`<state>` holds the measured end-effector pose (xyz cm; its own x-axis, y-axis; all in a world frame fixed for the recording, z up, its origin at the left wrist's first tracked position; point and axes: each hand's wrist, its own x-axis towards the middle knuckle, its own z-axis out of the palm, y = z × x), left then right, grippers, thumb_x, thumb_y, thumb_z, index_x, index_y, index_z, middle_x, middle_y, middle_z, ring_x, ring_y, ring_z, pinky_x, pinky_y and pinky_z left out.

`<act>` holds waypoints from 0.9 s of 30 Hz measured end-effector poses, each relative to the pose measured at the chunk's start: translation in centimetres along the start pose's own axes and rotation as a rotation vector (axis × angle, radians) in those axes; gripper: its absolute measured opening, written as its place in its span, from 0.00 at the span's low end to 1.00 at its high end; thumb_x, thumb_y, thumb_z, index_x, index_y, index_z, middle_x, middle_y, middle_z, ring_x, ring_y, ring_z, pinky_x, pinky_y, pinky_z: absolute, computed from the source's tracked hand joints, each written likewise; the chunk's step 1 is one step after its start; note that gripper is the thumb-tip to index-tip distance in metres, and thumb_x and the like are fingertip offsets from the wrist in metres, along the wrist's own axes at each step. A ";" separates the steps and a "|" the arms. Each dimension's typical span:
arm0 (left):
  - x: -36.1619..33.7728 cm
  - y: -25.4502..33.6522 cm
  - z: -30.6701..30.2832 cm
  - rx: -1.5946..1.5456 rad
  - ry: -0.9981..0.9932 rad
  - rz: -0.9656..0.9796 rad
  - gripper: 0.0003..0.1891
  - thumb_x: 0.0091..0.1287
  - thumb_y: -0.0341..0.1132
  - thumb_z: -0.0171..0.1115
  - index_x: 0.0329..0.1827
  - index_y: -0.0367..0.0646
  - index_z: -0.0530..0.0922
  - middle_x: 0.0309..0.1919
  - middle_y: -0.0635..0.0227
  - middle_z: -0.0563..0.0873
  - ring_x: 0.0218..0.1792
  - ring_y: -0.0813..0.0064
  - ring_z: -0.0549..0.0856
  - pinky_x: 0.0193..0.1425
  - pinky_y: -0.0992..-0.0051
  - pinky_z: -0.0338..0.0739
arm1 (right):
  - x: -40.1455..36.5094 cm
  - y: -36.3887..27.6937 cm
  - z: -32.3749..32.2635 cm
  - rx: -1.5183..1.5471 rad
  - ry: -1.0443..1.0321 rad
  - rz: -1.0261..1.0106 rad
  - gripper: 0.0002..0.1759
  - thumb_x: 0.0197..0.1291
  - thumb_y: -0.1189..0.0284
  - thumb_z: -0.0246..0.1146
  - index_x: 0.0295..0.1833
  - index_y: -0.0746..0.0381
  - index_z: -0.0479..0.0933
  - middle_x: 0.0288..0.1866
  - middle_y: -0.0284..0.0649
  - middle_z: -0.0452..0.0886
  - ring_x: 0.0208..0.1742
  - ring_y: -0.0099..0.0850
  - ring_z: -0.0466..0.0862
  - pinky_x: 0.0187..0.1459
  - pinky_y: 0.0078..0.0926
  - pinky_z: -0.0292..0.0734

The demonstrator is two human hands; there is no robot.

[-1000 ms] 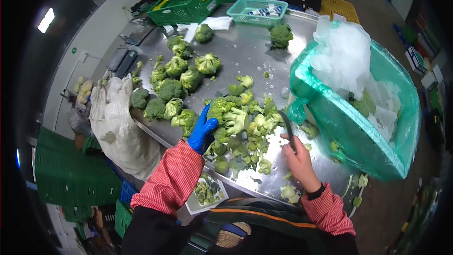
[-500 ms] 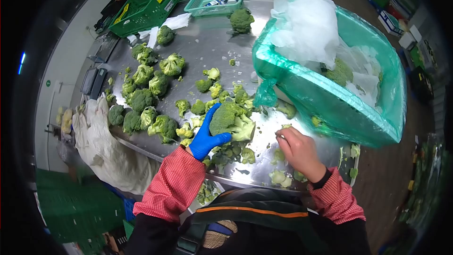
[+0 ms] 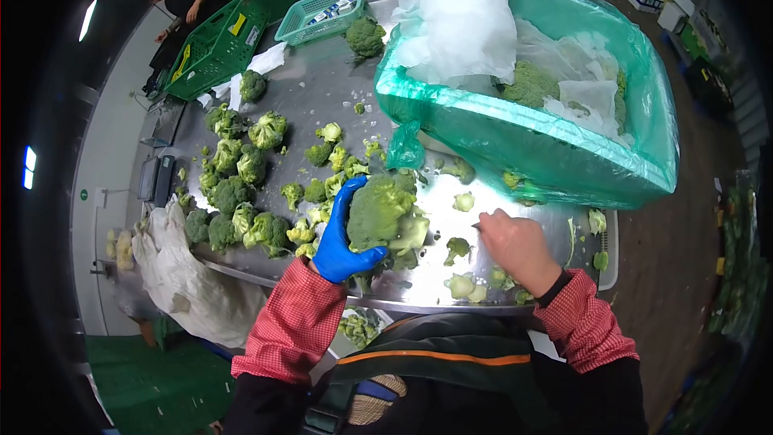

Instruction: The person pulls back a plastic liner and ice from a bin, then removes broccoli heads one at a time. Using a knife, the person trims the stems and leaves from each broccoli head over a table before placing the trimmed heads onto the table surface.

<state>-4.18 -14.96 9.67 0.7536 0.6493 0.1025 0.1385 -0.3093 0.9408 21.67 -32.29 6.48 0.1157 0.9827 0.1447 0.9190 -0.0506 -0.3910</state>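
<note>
My left hand (image 3: pixel 342 242), in a blue glove, grips a large broccoli head (image 3: pixel 380 213) from its left side; the pale cut stem faces right. To the right, my bare right hand (image 3: pixel 514 246) is closed over the table, with a small dark tip showing at its fingers; the rest of that object is hidden. Cut broccoli pieces (image 3: pixel 457 250) lie between the hands and below them. Several broccoli heads (image 3: pixel 268 130) are grouped on the left side of the metal table (image 3: pixel 314 84).
A crate lined with green plastic (image 3: pixel 555 141) holds broccoli, ice and white sheets at the right. Behind stand a light green basket (image 3: pixel 322 14) and a green crate (image 3: pixel 217 48). A white cloth bag (image 3: pixel 181 274) hangs at the left edge. Another person (image 3: pixel 189 0) is far left.
The view has shifted to the right. The broccoli in my left hand has turned so more of its crown shows. My right hand stays closed, its back now turned more upward.
</note>
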 end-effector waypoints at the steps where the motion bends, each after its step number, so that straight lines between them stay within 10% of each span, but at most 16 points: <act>1: -0.3 0.2 0.0 -0.089 0.010 -0.021 0.56 0.46 0.46 0.76 0.76 0.41 0.51 0.69 0.58 0.65 0.71 0.61 0.65 0.75 0.62 0.59 | -1.0 1.9 1.3 0.006 0.036 0.039 0.06 0.60 0.68 0.62 0.38 0.58 0.75 0.30 0.40 0.78 0.26 0.40 0.82 0.27 0.36 0.77; 9: -1.9 -0.2 1.1 -0.170 0.037 -0.035 0.56 0.45 0.42 0.76 0.76 0.42 0.51 0.70 0.58 0.63 0.72 0.61 0.64 0.75 0.62 0.58 | 1.5 -3.7 -2.0 0.660 0.111 0.064 0.10 0.62 0.67 0.63 0.43 0.62 0.79 0.34 0.42 0.81 0.31 0.42 0.83 0.32 0.36 0.77; 15: -2.9 -0.4 1.6 -0.141 -0.027 -0.030 0.57 0.46 0.37 0.77 0.76 0.42 0.47 0.69 0.59 0.62 0.71 0.62 0.65 0.74 0.63 0.60 | 4.6 -6.7 -0.8 0.453 0.093 -0.109 0.13 0.56 0.67 0.66 0.43 0.63 0.79 0.32 0.44 0.79 0.31 0.39 0.81 0.32 0.35 0.76; 22: -4.2 -1.8 0.8 -0.228 0.028 -0.036 0.57 0.45 0.36 0.75 0.77 0.41 0.46 0.71 0.58 0.59 0.73 0.61 0.62 0.75 0.63 0.59 | 3.3 -7.3 1.7 1.616 -0.131 0.651 0.09 0.61 0.70 0.65 0.38 0.66 0.77 0.23 0.28 0.75 0.23 0.19 0.75 0.25 0.20 0.71; 27: -5.8 -3.1 -0.5 -0.593 0.149 -0.318 0.55 0.50 0.40 0.74 0.79 0.42 0.48 0.72 0.59 0.63 0.73 0.65 0.63 0.76 0.64 0.56 | 2.5 -4.5 2.5 0.299 0.168 0.027 0.09 0.59 0.67 0.66 0.39 0.59 0.77 0.28 0.37 0.78 0.26 0.32 0.81 0.25 0.26 0.74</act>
<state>-9.28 -17.45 6.28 0.6324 0.7472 -0.2044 -0.0684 0.3167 0.9460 16.89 -29.18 6.28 0.2222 0.9373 0.2684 0.7664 0.0023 -0.6424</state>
